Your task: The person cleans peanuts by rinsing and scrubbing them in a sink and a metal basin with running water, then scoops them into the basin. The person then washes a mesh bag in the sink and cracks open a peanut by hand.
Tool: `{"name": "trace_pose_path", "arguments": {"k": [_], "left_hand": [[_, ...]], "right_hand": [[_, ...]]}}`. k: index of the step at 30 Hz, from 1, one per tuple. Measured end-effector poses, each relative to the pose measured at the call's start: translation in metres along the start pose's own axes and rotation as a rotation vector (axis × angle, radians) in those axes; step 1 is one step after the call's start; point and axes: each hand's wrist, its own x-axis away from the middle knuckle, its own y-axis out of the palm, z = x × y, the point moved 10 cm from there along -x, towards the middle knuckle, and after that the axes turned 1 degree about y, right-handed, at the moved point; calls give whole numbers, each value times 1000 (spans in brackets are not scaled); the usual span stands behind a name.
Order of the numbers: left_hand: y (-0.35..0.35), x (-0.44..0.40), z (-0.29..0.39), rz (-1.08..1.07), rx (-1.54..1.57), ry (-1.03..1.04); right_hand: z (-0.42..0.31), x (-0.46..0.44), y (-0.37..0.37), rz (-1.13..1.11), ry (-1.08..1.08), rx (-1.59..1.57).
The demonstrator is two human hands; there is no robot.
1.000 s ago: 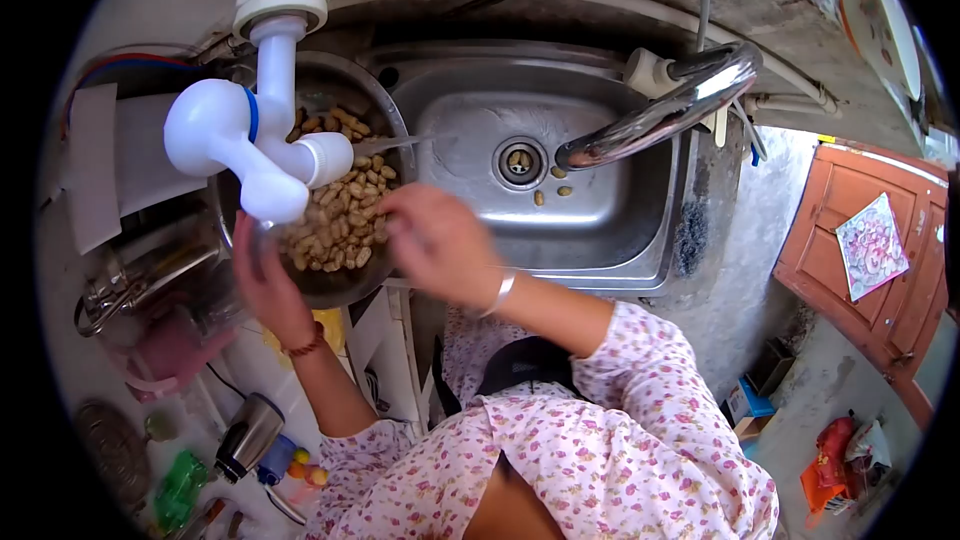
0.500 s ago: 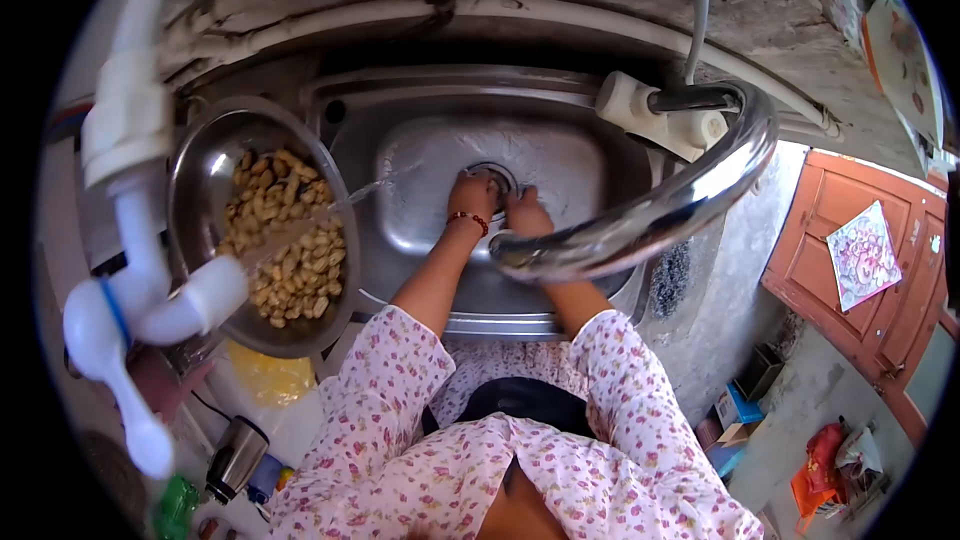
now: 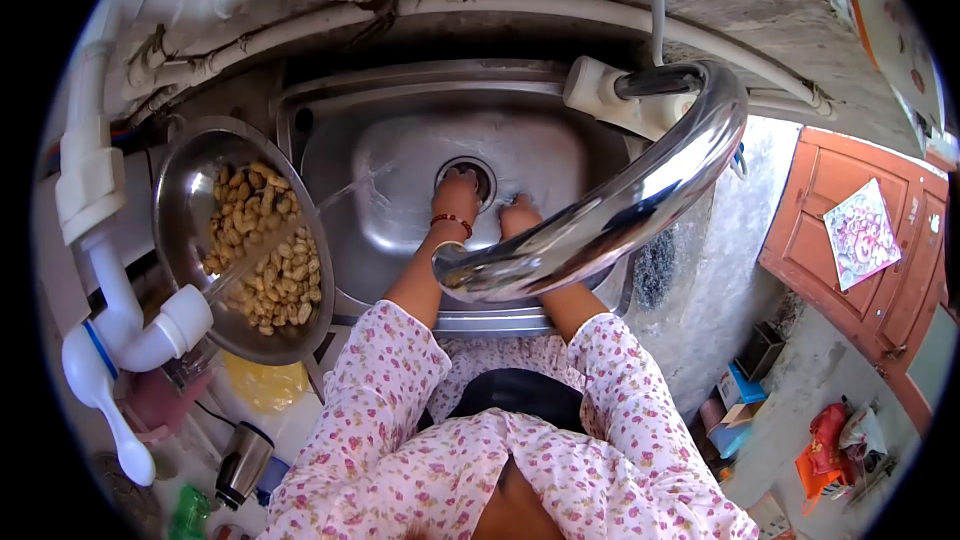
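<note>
My left hand (image 3: 455, 198), with a red bead bracelet (image 3: 452, 221) at the wrist, reaches down to the round drain (image 3: 484, 180) in the steel sink (image 3: 400, 240). Its fingers stretch over the drain opening, and I see nothing held in them. To the right of the drain, my right hand (image 3: 517, 217) is low in the basin with its fingers extended and no object visible in it. The thick chrome faucet (image 3: 600, 230) arches above and covers part of that wrist. Water from a white plastic spout (image 3: 185, 318) streams across into the basin.
On the left, a tilted steel bowl (image 3: 177, 190) holds many unshelled peanuts (image 3: 262, 250). White pipes (image 3: 90, 180) run along the left and back wall. A kettle (image 3: 244, 462) and a yellow bag (image 3: 266, 381) are below the bowl. Orange cabinet doors (image 3: 860, 230) stand at right.
The view has shifted, so the sink and faucet sit further left. My left hand has moved onto the drain, with more of the drain ring showing. My right hand is slightly further from it.
</note>
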Motion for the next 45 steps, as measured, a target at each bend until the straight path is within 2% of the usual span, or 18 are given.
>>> {"name": "trace_pose_path", "arguments": {"k": [2, 5, 10, 12, 14, 15, 17, 19, 21, 24, 27, 31, 35, 37, 39, 41, 42, 45], "left_hand": [[3, 2, -10, -7, 86, -44], [20, 1, -10, 216, 54, 70], [31, -8, -41, 151, 89, -143], [20, 4, -40, 219, 351, -77], [20, 12, -38, 18, 628, -132], [18, 24, -45, 1, 1002, -278], [20, 67, -42, -30, 1741, -570], [-24, 109, -34, -14, 1772, -531], [-73, 146, -27, 47, 1850, -438], [-166, 204, -35, 320, 1697, -295], [-243, 245, -77, 702, 1441, -236], [-276, 257, -150, 861, 1077, -279], [-287, 288, -216, 995, 598, -395], [-287, 315, -247, 1090, 448, -497], [-293, 342, -275, 1152, 166, -629], [-285, 355, -320, 1065, 176, -772], [-270, 355, -356, 1050, 237, -778], [-264, 340, -399, 1076, 512, -707]], "right_hand": [[-3, 6, -10, -69, 135, -22], [-8, 7, 17, -17, 89, -5], [6, 5, 67, -37, 56, 58], [18, 5, 72, -89, 47, 122], [14, 14, 46, -249, 99, 147], [12, 16, 33, -343, 130, 141], [36, 6, 33, -137, 99, 73], [41, 9, 38, -200, 4, 190], [41, 17, 36, -361, 75, 214], [32, 15, 43, -379, -8, 277], [12, 22, 30, -567, 56, 187], [-100, 45, -50, -494, 71, -1178], [-231, 74, -135, -412, -150, -1439], [-294, 91, -156, -448, -313, -1389], [-318, 88, -170, -195, -463, -1206], [-308, 96, -216, 752, -639, -420], [-293, 86, -210, 836, -587, -399], [-245, 19, -135, 343, -172, -815]]}}
